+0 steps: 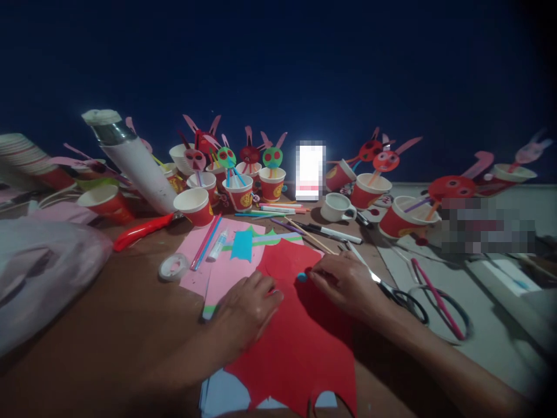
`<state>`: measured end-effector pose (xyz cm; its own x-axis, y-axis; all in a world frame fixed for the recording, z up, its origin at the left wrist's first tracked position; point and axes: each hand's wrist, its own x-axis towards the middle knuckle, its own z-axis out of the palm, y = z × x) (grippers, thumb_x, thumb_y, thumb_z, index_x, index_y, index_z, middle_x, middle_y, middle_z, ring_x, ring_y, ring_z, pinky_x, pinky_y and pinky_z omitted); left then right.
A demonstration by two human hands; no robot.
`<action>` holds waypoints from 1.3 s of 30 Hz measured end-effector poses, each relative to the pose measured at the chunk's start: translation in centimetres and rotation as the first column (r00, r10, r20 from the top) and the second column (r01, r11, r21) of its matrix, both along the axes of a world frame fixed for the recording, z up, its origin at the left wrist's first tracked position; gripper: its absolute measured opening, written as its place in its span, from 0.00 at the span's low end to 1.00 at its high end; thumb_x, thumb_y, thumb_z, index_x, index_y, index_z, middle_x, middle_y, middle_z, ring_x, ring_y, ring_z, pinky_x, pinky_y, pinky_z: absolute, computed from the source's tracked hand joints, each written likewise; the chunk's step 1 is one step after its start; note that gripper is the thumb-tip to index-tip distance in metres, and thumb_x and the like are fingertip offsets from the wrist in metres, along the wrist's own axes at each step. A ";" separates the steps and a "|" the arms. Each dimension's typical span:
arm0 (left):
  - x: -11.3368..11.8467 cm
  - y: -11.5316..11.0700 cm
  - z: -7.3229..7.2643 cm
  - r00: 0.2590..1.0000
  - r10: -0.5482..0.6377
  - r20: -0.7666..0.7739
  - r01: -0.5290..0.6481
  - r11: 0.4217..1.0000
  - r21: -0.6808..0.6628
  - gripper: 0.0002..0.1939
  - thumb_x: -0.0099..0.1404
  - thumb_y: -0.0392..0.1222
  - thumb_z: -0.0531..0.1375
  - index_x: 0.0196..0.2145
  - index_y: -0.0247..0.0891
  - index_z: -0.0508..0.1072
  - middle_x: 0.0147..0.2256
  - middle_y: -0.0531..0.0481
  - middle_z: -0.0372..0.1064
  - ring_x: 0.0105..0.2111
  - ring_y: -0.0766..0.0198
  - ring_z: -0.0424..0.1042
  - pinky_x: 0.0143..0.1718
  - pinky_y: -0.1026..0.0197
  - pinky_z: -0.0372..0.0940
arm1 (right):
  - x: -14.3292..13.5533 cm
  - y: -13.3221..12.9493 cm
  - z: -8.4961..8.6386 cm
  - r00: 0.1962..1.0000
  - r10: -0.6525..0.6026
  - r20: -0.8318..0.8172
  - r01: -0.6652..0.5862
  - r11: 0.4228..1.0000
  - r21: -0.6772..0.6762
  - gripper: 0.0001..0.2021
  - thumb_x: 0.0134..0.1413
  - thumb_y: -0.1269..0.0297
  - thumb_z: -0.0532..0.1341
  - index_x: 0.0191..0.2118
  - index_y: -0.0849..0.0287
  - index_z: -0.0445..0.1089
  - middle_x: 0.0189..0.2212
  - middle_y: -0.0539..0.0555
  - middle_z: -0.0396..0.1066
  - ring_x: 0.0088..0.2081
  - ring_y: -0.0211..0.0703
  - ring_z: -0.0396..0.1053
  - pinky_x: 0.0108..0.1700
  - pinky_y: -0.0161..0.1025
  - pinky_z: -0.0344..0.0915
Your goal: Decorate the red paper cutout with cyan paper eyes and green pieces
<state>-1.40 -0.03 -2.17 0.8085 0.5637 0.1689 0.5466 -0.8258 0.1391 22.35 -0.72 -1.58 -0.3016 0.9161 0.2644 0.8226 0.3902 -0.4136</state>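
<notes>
A large sheet of red paper (296, 348) with cut-out edges lies in front of me. My left hand (252, 305) rests over its left part with curled fingers; a small pale bit shows at the fingertips, too small to name. My right hand (348, 281) pinches a small dark red paper piece (308, 271) above the sheet. Right by those fingertips is a small blue round piece (301, 277); I cannot tell if it is held or lying. Pink paper (221, 281) and a cut blue paper piece (242, 246) lie beyond my left hand, with a small white glue bottle (218, 245) beside them.
Scissors (402, 299) lie right of my right forearm. Red paper cups (238, 194) with paper animal heads on straws line the back, near a white mug (337, 208). Left are a tape roll (173, 267), a red-handled tool (143, 231), a tall flask (134, 162) and a plastic bag (47, 273).
</notes>
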 end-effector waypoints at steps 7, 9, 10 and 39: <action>0.1 0.1 -0.3 0.995 -0.029 -0.096 0.035 0.998 0.054 0.10 0.63 0.28 0.51 0.39 0.35 0.69 0.38 0.45 0.65 0.35 0.57 0.61 0.33 0.56 0.60 | 0.6 -0.3 -0.6 0.997 -0.034 -0.065 0.035 0.999 0.019 0.09 0.57 0.66 0.56 0.30 0.59 0.72 0.26 0.51 0.72 0.30 0.41 0.66 0.37 0.40 0.53; 0.1 0.3 -0.5 0.996 -0.042 -0.077 0.047 0.998 0.053 0.10 0.63 0.28 0.51 0.38 0.35 0.69 0.37 0.45 0.65 0.34 0.58 0.61 0.33 0.56 0.59 | 0.9 -0.2 -0.5 0.996 -0.042 -0.079 0.043 0.999 0.020 0.10 0.58 0.66 0.55 0.29 0.59 0.71 0.25 0.51 0.72 0.29 0.40 0.66 0.37 0.39 0.53; 0.0 0.4 -0.5 0.997 -0.046 -0.066 0.050 0.998 0.049 0.10 0.62 0.27 0.52 0.37 0.35 0.69 0.36 0.45 0.65 0.33 0.58 0.61 0.33 0.57 0.59 | 1.0 -0.2 -0.5 0.995 -0.048 -0.084 0.050 0.999 0.019 0.10 0.58 0.65 0.55 0.28 0.59 0.71 0.24 0.50 0.72 0.28 0.40 0.66 0.37 0.39 0.54; -0.1 0.9 0.1 0.976 0.152 0.154 -0.086 0.926 -0.368 0.05 0.65 0.34 0.52 0.32 0.36 0.66 0.34 0.49 0.63 0.34 0.63 0.63 0.34 0.62 0.59 | 0.2 -0.6 -1.7 0.999 0.037 -0.011 -0.038 0.999 -0.004 0.08 0.58 0.65 0.56 0.33 0.58 0.71 0.28 0.51 0.74 0.31 0.42 0.68 0.39 0.42 0.54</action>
